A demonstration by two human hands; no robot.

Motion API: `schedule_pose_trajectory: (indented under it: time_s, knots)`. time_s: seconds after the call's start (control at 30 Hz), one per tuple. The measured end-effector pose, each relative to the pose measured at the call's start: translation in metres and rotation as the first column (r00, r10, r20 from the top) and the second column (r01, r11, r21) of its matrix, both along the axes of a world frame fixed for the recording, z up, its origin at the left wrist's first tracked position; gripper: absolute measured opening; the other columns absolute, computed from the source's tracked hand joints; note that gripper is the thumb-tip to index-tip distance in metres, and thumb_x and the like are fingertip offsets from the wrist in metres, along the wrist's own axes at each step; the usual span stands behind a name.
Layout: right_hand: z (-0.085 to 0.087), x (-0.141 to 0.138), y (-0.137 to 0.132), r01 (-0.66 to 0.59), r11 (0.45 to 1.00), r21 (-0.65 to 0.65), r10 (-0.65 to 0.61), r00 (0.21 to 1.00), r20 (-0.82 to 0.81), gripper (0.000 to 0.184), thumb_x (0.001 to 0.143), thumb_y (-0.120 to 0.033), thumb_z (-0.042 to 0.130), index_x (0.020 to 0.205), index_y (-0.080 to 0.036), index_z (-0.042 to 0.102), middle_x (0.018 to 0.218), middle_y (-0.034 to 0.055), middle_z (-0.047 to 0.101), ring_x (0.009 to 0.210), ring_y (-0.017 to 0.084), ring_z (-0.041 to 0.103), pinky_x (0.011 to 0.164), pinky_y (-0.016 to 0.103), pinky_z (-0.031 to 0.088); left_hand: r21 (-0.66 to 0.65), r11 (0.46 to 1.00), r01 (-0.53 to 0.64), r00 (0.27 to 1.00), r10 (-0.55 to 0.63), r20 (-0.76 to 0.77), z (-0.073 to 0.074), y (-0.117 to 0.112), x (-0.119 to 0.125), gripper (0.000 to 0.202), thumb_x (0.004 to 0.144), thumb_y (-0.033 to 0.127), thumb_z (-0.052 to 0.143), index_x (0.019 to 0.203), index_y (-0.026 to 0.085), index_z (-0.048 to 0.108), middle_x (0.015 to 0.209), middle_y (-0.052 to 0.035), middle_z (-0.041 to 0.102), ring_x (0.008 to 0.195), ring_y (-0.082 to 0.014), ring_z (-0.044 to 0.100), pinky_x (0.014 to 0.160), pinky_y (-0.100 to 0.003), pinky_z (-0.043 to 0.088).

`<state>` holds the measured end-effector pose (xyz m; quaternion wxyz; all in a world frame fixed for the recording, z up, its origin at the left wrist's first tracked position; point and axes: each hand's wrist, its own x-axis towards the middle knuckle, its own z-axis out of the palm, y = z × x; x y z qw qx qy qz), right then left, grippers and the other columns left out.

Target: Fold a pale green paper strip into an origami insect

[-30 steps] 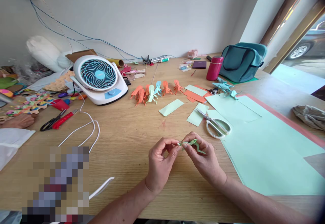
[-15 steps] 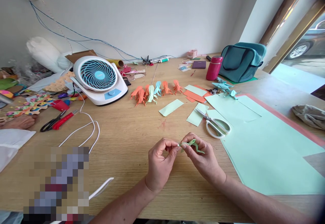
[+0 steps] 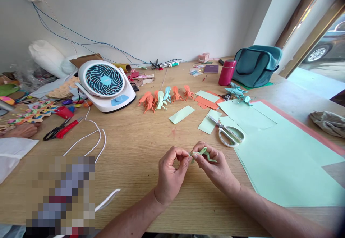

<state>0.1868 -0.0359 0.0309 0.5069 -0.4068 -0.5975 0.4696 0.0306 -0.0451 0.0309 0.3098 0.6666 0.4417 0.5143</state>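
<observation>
A small folded green paper figure (image 3: pixel 204 153) is held just above the wooden table (image 3: pixel 140 144), near its front edge. My left hand (image 3: pixel 170 176) pinches the figure's left tip between thumb and forefinger. My right hand (image 3: pixel 215 169) is closed round its middle and right part, fingers curled over it. White-handled scissors (image 3: pixel 229 133) lie a little beyond my right hand, beside small pale green paper slips (image 3: pixel 182 114).
A row of orange and pale blue folded figures (image 3: pixel 161 97) stands mid-table. Large mint sheets (image 3: pixel 280 155) cover the right. A white desk fan (image 3: pixel 105 85) with white cable (image 3: pixel 91 137), red scissors (image 3: pixel 60 128), a red flask (image 3: pixel 227 72) and a teal bag (image 3: pixel 256 65) stand around. Another person's hand (image 3: pixel 20 130) rests far left.
Both hands keep their hold on the green figure; the fingers have shifted slightly on it. Nothing else on the table has moved.
</observation>
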Motion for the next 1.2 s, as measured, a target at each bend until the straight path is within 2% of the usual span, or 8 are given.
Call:
schedule_pose_trajectory:
  time_s: [0.2, 0.8, 0.9, 1.07, 1.2]
  knots:
    - [-0.0057, 0.0002, 0.0011, 0.009, 1.0, 0.023, -0.009, 1.0, 0.028, 0.025, 0.093, -0.042, 0.062, 0.083, -0.02, 0.063, 0.076, 0.0005, 0.056, 0.068, 0.014, 0.049, 0.061, 0.026, 0.039, -0.001, 1.0, -0.003, 1.0, 0.003, 0.021, -0.0009, 0.0018, -0.002, 0.006, 0.09, 0.023, 0.066, 0.088, 0.018, 0.064, 0.081, -0.0012, 0.063, 0.075, -0.0134, 0.058, 0.072, -0.024, 0.048]
    - [-0.0089, -0.0003, 0.001, 0.013, 0.997, 0.072, -0.016, 0.999, 0.039, 0.019, 0.095, -0.036, 0.061, 0.083, -0.02, 0.062, 0.077, -0.0004, 0.055, 0.069, 0.013, 0.048, 0.064, 0.026, 0.038, 0.118, 0.993, 0.028, 0.999, -0.032, 0.029, -0.0023, 0.0012, -0.0018, 0.01, 0.092, 0.014, 0.061, 0.083, 0.018, 0.059, 0.081, -0.0007, 0.062, 0.076, -0.0125, 0.059, 0.073, -0.024, 0.048]
    - [-0.0085, -0.0007, 0.0009, 0.01, 0.997, 0.074, -0.013, 0.999, 0.036, 0.019, 0.095, -0.035, 0.061, 0.083, -0.02, 0.061, 0.077, -0.0005, 0.056, 0.07, 0.013, 0.049, 0.064, 0.026, 0.038, 0.102, 0.994, 0.036, 0.999, -0.039, 0.029, -0.0011, 0.0012, -0.0014, 0.011, 0.093, 0.015, 0.06, 0.083, 0.018, 0.058, 0.081, -0.0008, 0.061, 0.077, -0.0127, 0.058, 0.074, -0.025, 0.047]
    - [-0.0083, -0.0013, 0.0013, 0.029, 0.998, 0.047, -0.031, 0.999, 0.027, 0.018, 0.093, -0.035, 0.062, 0.083, -0.02, 0.062, 0.076, -0.001, 0.055, 0.067, 0.013, 0.047, 0.061, 0.026, 0.037, 0.003, 0.999, 0.033, 0.998, -0.033, 0.053, 0.0006, 0.0008, -0.0005, 0.012, 0.098, 0.021, 0.055, 0.089, 0.018, 0.062, 0.08, -0.0006, 0.061, 0.074, -0.0119, 0.056, 0.071, -0.023, 0.046]
    - [-0.0081, -0.0015, 0.0004, 0.018, 0.999, 0.049, -0.019, 0.999, 0.025, 0.019, 0.094, -0.036, 0.062, 0.083, -0.02, 0.061, 0.075, -0.0012, 0.055, 0.067, 0.012, 0.047, 0.062, 0.026, 0.037, 0.005, 1.0, 0.025, 0.999, -0.025, 0.041, 0.0006, 0.0021, -0.0009, 0.013, 0.097, 0.023, 0.057, 0.085, 0.018, 0.06, 0.079, -0.0001, 0.061, 0.073, -0.0118, 0.054, 0.071, -0.023, 0.046]
